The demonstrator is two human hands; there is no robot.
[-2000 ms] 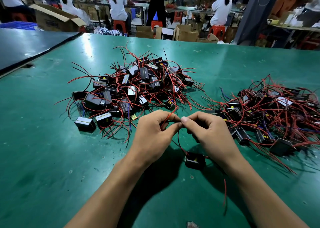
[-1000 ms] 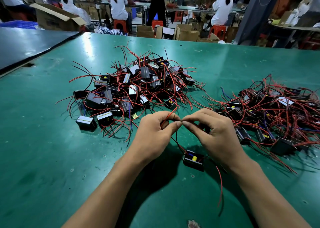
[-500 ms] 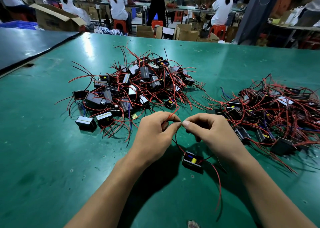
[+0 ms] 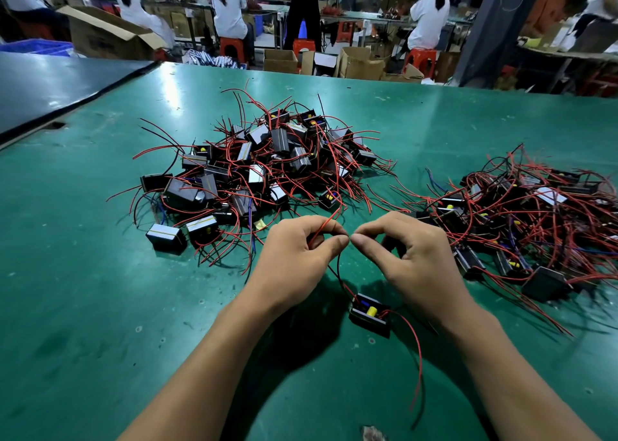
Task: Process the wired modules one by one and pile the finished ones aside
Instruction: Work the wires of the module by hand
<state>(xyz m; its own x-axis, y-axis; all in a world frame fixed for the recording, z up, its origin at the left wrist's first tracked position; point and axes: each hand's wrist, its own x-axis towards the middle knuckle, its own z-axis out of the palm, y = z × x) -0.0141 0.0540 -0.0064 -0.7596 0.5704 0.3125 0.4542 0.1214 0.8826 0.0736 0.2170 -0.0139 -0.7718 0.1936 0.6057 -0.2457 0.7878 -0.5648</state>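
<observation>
A small black module (image 4: 369,313) with a yellow part on top lies on the green table (image 4: 100,306) between my wrists. Thin red and black wires rise from it to my fingertips. My left hand (image 4: 297,256) pinches a red wire (image 4: 326,224) between thumb and forefinger. My right hand (image 4: 411,260) pinches the wire ends just to the right, fingertips almost touching the left ones. Another red wire (image 4: 416,357) trails from the module toward me.
A large heap of black modules with red wires (image 4: 261,166) lies beyond my hands at centre. A second tangled heap (image 4: 521,219) spreads at the right. A dark table (image 4: 50,82) adjoins at far left. People, cardboard boxes and stools fill the background.
The module has shifted slightly on the table and turned a little. My hands stay together, still working the wire ends between the fingertips.
</observation>
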